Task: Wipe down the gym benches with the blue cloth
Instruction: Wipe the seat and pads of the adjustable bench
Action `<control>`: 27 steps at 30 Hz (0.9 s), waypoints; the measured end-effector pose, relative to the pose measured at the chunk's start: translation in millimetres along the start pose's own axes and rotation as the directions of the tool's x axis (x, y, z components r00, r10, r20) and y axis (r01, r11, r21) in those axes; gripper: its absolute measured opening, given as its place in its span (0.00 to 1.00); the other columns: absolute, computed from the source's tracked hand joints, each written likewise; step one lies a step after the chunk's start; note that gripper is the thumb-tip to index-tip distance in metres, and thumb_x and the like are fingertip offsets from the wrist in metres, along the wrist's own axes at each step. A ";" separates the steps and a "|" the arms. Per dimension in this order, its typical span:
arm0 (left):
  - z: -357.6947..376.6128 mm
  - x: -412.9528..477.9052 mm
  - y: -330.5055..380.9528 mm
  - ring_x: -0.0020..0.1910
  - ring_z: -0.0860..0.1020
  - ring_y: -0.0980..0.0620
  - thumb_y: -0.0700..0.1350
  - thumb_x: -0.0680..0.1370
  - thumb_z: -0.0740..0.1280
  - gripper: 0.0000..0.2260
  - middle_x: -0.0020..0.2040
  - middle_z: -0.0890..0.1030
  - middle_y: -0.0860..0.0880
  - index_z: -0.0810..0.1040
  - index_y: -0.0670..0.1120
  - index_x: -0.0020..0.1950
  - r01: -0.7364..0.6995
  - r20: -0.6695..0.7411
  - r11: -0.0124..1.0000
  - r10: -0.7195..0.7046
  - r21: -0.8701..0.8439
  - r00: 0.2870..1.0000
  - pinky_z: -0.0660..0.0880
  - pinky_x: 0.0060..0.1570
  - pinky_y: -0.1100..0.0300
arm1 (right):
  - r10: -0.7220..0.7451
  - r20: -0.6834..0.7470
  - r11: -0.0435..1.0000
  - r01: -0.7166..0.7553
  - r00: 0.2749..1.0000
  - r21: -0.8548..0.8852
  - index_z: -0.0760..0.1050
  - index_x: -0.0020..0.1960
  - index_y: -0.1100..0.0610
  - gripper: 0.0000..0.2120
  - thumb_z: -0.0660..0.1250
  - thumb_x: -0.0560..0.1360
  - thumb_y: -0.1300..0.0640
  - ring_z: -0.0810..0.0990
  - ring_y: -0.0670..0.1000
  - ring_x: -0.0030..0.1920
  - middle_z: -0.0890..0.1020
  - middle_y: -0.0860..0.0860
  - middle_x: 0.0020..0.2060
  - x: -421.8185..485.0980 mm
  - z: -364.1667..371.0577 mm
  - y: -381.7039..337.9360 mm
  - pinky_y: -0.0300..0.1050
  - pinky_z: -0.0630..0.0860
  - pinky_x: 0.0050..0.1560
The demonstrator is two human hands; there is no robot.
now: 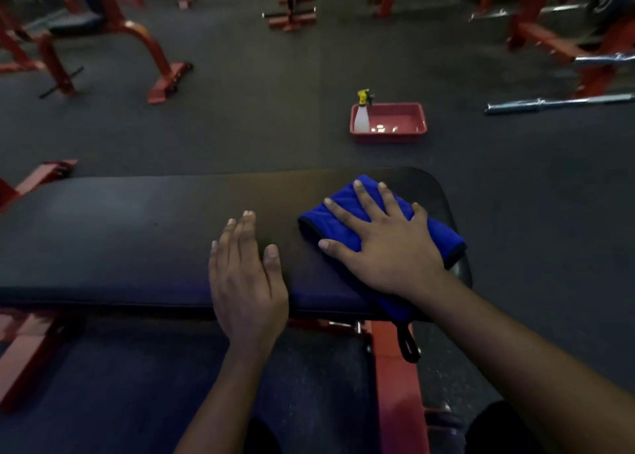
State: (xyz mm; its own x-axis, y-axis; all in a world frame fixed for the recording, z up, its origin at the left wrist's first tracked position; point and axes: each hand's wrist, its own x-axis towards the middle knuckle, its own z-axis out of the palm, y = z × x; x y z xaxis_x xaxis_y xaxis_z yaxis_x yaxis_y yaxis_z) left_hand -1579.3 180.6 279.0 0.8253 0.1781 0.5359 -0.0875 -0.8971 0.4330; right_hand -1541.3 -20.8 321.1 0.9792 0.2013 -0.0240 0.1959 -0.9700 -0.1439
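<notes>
Two hands on black desk [120, 233]. Left hand [245, 275] flat, fingers straight and close together, palm at near edge, holding nothing. Right hand [385, 244] spread wide, pressing folded blue cloth [340, 230] at desk's right end. Cloth corner and black loop [409, 347] hang over near edge. Far on floor [257, 127]: red tray [388, 138], white spray bottle [361, 118] with yellow top upright in its left end. Barbell [556, 103] lies far right.
</notes>
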 end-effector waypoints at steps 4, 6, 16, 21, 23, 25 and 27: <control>7.3 1.4 -3.7 0.75 0.66 0.45 0.48 0.83 0.54 0.21 0.73 0.72 0.45 0.68 0.43 0.74 -0.026 -0.064 1.000 0.026 -0.005 0.998 0.59 0.75 0.45 | 0.046 -0.059 0.999 -0.046 0.997 0.003 0.42 0.78 0.31 0.33 0.38 0.75 0.24 0.43 0.54 0.81 0.43 0.45 0.81 -13.0 8.3 -5.9 0.71 0.46 0.75; 8.0 0.8 -7.0 0.75 0.66 0.45 0.49 0.83 0.53 0.21 0.73 0.72 0.45 0.69 0.43 0.74 -0.037 -0.063 0.999 0.038 0.014 0.997 0.58 0.76 0.45 | 0.081 -0.112 0.996 -0.083 0.990 -0.012 0.44 0.79 0.33 0.31 0.38 0.77 0.27 0.44 0.54 0.81 0.45 0.45 0.82 -32.8 14.1 -11.4 0.70 0.47 0.75; 5.1 -0.8 -8.1 0.75 0.65 0.47 0.53 0.84 0.50 0.23 0.73 0.72 0.46 0.71 0.44 0.72 -0.044 0.017 0.998 0.044 0.043 0.999 0.55 0.77 0.46 | 0.296 0.040 0.949 -0.298 0.954 0.103 0.45 0.80 0.37 0.33 0.42 0.78 0.29 0.40 0.57 0.81 0.42 0.47 0.82 9.0 -6.2 25.8 0.72 0.45 0.75; 5.1 -5.5 -8.0 0.74 0.66 0.48 0.53 0.84 0.50 0.22 0.72 0.74 0.46 0.72 0.44 0.71 -0.049 0.004 0.998 0.048 0.039 0.999 0.56 0.77 0.47 | 0.265 -0.106 0.964 -0.261 0.958 0.055 0.45 0.80 0.36 0.34 0.43 0.77 0.27 0.43 0.53 0.81 0.44 0.45 0.82 -58.7 18.6 19.1 0.65 0.46 0.77; 5.6 -5.6 -7.3 0.74 0.67 0.48 0.53 0.84 0.50 0.22 0.72 0.74 0.46 0.72 0.45 0.72 -0.041 0.005 0.999 0.041 0.036 0.999 0.56 0.77 0.48 | 0.294 -0.068 0.951 -0.285 0.953 0.117 0.45 0.80 0.35 0.34 0.46 0.76 0.27 0.42 0.53 0.81 0.44 0.44 0.82 -49.0 12.9 36.9 0.64 0.48 0.77; 6.4 -3.7 -6.9 0.74 0.67 0.48 0.53 0.84 0.50 0.22 0.71 0.74 0.46 0.72 0.45 0.71 -0.037 0.008 0.998 0.036 0.043 0.999 0.57 0.77 0.48 | 0.352 0.019 0.922 -0.350 0.936 0.168 0.45 0.80 0.35 0.35 0.48 0.76 0.27 0.41 0.56 0.81 0.42 0.46 0.82 -6.3 -2.9 52.4 0.65 0.49 0.77; 7.5 -1.5 -6.8 0.73 0.68 0.47 0.53 0.83 0.51 0.22 0.71 0.75 0.46 0.73 0.45 0.71 -0.036 0.002 0.998 0.036 0.048 0.999 0.58 0.76 0.47 | 0.393 0.075 0.902 -0.400 0.916 0.165 0.44 0.80 0.37 0.36 0.47 0.77 0.27 0.41 0.60 0.81 0.42 0.48 0.82 42.4 -13.6 53.7 0.69 0.48 0.76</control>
State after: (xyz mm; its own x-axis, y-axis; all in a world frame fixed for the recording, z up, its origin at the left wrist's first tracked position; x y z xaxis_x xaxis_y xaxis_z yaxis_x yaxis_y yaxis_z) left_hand -1575.8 183.3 269.8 0.8227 0.1453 0.5495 -0.0898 -0.9214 0.3781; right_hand -1488.5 -66.2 325.9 0.9705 -0.1865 -0.1528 -0.2238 -0.9325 -0.2834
